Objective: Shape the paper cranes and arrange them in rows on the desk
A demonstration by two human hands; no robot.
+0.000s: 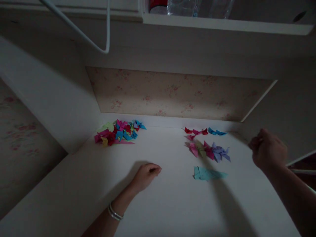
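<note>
My left hand [145,177], with bangles [115,212] at the wrist, rests on the white tabletop [163,207]. Its fingers are curled and nothing shows in them. Raised at the right, my right hand [269,149] is closed; its fingertips are turned away, so anything inside is hidden. A flat piece of folded teal paper [209,173] lies between the hands. Behind it is a row of origami pieces in pink, olive and purple [219,153]. Red folded pieces [196,131] and blue ones [217,132] line the back edge. A mixed origami heap [118,133] sits at the back left.
A floral-papered back panel [170,93] closes off the desk nook, with white side walls left and right. Overhead is a shelf [222,25] holding clear plastic items [184,7]. A white bent rod [107,36] hangs down at the upper left.
</note>
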